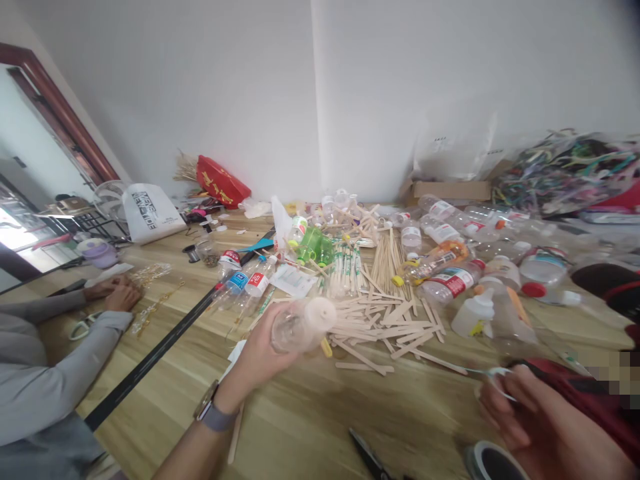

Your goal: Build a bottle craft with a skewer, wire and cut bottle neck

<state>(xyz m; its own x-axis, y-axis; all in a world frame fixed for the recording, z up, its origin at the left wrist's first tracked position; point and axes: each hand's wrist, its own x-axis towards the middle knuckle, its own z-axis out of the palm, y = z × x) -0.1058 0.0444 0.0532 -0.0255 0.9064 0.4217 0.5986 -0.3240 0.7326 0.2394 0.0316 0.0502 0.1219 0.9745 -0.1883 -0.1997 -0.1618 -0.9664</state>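
My left hand point(267, 350) is closed around a clear plastic bottle point(290, 328), tilted with its pale round end point(320, 315) to the right. At the lower right, my right hand point(520, 407) is blurred, its fingers curled on a thin whitish looped strip point(500, 381). The strip's pale end stretches left toward a loose wooden stick point(443, 363). Below that hand stands a roll of tape point(495, 461), cut off by the frame edge. Dark scissors point(369, 455) lie on the table between my arms. Flat wooden sticks point(380, 327) are heaped beyond the bottle.
Several plastic bottles point(450, 281) crowd the right side, with a white squeeze bottle point(473, 315) among them. Thin skewers point(390, 260) lie behind the sticks. On the left, another person's hands point(117, 293) rest near beaded strings point(145, 317). A black strip point(155, 357) crosses the table.
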